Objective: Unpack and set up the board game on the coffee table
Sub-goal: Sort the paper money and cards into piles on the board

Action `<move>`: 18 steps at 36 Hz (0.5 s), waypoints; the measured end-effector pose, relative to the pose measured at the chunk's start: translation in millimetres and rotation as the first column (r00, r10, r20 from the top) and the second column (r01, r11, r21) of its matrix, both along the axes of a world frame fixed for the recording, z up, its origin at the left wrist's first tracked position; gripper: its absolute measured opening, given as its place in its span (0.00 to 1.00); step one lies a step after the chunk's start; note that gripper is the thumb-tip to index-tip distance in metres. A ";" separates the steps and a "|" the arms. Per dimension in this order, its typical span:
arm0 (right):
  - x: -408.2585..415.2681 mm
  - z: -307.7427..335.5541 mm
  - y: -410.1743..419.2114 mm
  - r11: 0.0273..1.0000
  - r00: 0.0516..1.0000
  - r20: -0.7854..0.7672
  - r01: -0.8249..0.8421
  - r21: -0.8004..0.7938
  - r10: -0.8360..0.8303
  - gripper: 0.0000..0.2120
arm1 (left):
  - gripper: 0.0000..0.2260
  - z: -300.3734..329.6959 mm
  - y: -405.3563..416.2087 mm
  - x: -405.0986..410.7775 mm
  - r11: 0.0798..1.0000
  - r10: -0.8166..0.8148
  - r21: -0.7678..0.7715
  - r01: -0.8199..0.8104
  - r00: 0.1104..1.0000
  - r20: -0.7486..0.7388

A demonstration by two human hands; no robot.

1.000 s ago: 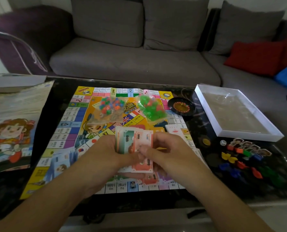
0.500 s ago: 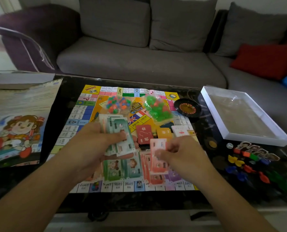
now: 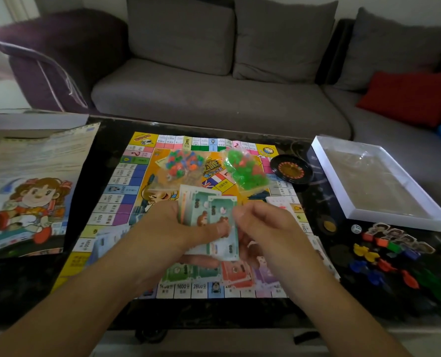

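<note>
Dark table [image 3: 106, 140] carries the board [image 3: 126, 191] at centre, its near edge close to the table's 6 o'clock rim, with bare strips at 3 and 9. Over the board's 6 o'clock half, the left hand [image 3: 173, 233] grips a fan of notes [image 3: 209, 215] and the right hand [image 3: 268, 228] pinches its 3 o'clock edge.

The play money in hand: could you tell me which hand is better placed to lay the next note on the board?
Probably the right hand: it pinches the front green note, while the left hand grips the stack above the piles on the board.
</note>
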State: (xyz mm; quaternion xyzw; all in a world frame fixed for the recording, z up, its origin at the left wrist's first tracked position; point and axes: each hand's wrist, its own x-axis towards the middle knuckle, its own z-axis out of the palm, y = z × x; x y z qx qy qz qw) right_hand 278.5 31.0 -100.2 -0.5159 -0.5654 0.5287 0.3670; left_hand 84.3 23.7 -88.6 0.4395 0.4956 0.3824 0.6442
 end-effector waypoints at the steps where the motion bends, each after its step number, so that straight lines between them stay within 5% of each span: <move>1: -0.3 -0.2 0.1 0.999 0.999 0.040 0.010 0.035 -0.011 0.11 | 0.10 0.2 -0.2 1.5 1.000 -0.013 -0.002 0.013 1.000 0.007; 8: 7.4 -0.3 2.6 0.985 0.986 0.076 0.144 0.090 -0.151 0.07 | 0.11 2.1 0.3 2.1 0.997 -0.062 -0.040 0.071 0.981 0.185; 18: 4.5 -2.2 -0.2 0.972 0.978 0.126 0.141 0.186 -0.166 0.08 | 0.10 -1.6 -1.0 6.0 0.999 -0.028 0.026 0.027 0.998 0.053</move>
